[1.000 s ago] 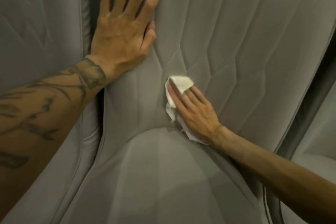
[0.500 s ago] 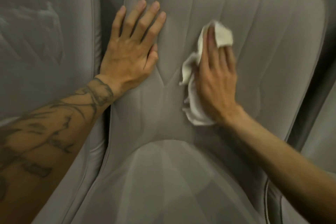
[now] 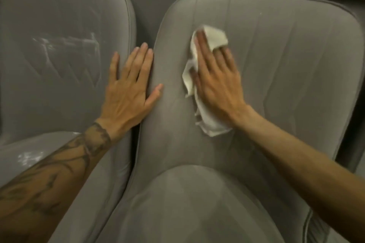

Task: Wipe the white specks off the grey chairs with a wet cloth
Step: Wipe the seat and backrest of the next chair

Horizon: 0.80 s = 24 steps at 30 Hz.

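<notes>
Now, right hand (image 3: 217,85) flat on cloth (image 3: 216,35) against chair (image 3: 286,65).

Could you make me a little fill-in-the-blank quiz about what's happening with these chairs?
The right hand presses the crumpled white cloth on the right grey upholstered chair's ____.
The left grey upholstered chair bears ____ smears.
The flat left hand holds ____.
Missing words: backrest; white; nothing.
</notes>
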### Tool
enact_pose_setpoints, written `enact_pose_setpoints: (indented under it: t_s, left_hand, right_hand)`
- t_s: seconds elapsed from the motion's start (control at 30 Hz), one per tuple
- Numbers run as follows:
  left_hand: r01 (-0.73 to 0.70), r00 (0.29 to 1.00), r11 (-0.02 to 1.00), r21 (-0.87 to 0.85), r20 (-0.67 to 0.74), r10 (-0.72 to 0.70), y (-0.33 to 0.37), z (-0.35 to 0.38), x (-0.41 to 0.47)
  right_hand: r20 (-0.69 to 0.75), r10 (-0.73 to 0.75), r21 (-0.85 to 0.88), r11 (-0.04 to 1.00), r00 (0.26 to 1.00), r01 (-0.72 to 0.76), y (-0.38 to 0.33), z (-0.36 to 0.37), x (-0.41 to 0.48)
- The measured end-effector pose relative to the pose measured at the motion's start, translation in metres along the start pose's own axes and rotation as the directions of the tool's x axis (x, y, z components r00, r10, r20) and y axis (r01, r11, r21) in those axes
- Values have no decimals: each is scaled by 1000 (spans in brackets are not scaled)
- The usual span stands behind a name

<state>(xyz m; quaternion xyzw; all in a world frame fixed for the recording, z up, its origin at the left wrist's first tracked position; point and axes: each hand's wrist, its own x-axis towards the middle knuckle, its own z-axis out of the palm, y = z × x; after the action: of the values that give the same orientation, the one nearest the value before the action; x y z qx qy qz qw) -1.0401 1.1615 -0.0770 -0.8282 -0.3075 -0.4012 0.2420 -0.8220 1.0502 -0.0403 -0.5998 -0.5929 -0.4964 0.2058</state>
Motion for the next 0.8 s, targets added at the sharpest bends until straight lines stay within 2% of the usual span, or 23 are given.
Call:
enact_pose_setpoints:
  t_s: [0.13, 0.2, 0.27, 0.33, 0.4, 0.47, 0.57, 0.63, 0.67, 0.7, 0.8]
  left_hand:
    - [-23, 999, 999, 45, -37, 25, -3, 7, 1]
    - [-22, 997, 998, 51, -71, 26, -4, 13, -1]
    - [-26, 995, 999, 42, -95, 30, -5, 16, 0]
    - [-23, 995, 999, 33, -100, 26, -5, 15, 1]
    - [-21, 995, 999, 30, -96, 24, -4, 14, 0]
    - [-22, 995, 1000, 15, -92, 23, -3, 15, 0]
    - [-23, 994, 1000, -9, -109, 22, -4, 17, 0]
    - [-25, 992, 999, -34, -126, 20, -5, 18, -1]
    - [-25, 991, 998, -52, -136, 17, -6, 18, -2]
    - [-25, 989, 997, -75, -145, 14, -7, 18, -2]
    - [-32, 986, 989, -146, -167, 7, -10, 18, -3]
  right_hand:
    - [-187, 255, 20, 966, 949, -256, 4, 10, 74]
    - [-208, 292, 85, 956, 933, -280, -20, 19, 64]
    - [-101, 198, 185, 967, 975, -177, -55, 24, 17]
    - [51, 12, 213, 977, 999, -22, -75, 20, -40]
    - [80, -130, 197, 974, 988, 112, -65, 17, -58]
    - [23, -123, 136, 983, 992, 119, -45, 19, -30]
    - [-154, 93, 104, 992, 984, -77, -26, 22, 48]
    - [-197, 223, 126, 972, 955, -200, -38, 23, 70]
    - [-188, 230, 167, 966, 955, -200, -51, 23, 63]
    - [-137, 195, 217, 963, 971, -163, -68, 24, 44]
    - [90, -52, 306, 952, 995, 22, -114, 14, -39]
